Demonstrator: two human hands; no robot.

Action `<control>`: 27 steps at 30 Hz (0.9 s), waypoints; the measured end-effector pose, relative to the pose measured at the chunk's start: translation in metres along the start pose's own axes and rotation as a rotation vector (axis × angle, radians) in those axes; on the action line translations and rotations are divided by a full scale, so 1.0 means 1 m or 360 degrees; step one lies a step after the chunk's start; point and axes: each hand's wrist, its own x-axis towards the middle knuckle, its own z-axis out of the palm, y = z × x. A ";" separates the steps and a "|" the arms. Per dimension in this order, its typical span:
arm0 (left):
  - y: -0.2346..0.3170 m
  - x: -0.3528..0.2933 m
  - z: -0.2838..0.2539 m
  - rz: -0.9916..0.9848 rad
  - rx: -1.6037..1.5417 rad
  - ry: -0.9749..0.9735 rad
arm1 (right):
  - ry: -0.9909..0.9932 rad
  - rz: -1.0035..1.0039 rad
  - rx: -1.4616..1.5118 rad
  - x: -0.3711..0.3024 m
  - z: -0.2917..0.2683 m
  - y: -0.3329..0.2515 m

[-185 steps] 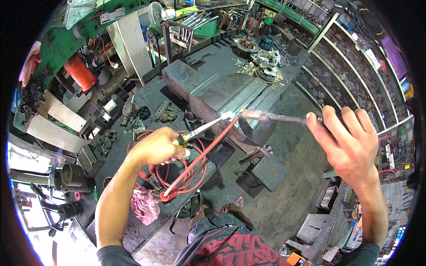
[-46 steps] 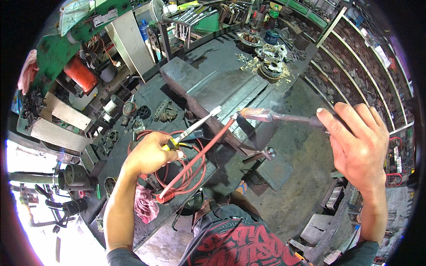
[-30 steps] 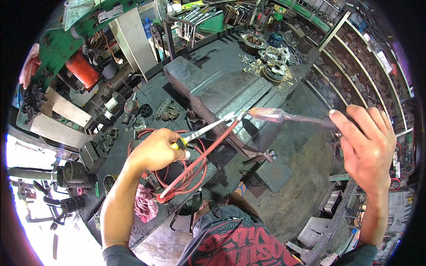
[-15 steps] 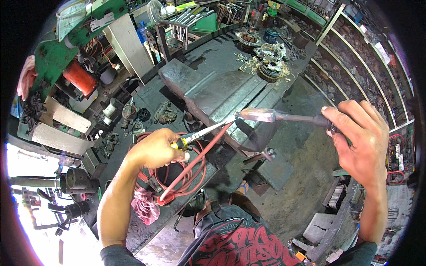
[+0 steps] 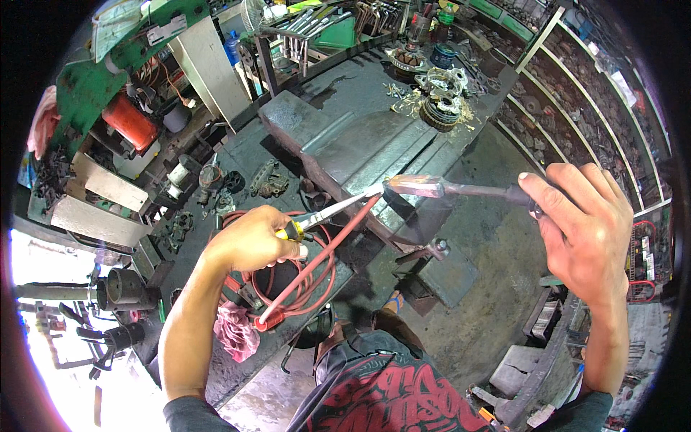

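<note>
Over the workbench, my left hand (image 5: 252, 241) is closed round the yellow handles of a pair of long-nose pliers (image 5: 335, 212). The plier jaws meet the upper end of a thick red cable (image 5: 324, 257), whose lower end carries a red-covered clamp (image 5: 265, 322). My right hand (image 5: 583, 223) grips the dark handle of a soldering iron with a heavy copper-coloured tip (image 5: 417, 185). That tip points left and meets the cable end at the plier jaws; exact contact there is too small to make out.
Below the tools lies a large metal vise (image 5: 360, 151). Coiled red cable (image 5: 324, 291) and a pink rag (image 5: 235, 331) rest on the bench at left. Several engine parts (image 5: 440, 90) stand at the far end. Shelving (image 5: 568, 101) runs along the right; a stool-like block (image 5: 446, 277) stands below.
Both hands stay almost in place with the same tools. The soldering iron's tip has shifted very slightly at the cable end, and the view has moved a little.
</note>
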 end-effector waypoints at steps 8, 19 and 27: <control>-0.020 -0.024 0.003 -0.0011 -0.0317 0.0079 | 0.0010 -0.0086 -0.0121 0.007 -0.007 -0.006; -0.057 -0.050 0.022 -0.0056 -0.0475 0.0351 | 0.0022 -0.0179 -0.0280 0.006 -0.013 -0.016; -0.080 -0.061 0.030 -0.0044 -0.0611 0.0346 | -0.0060 -0.0092 -0.0261 -0.003 -0.018 -0.033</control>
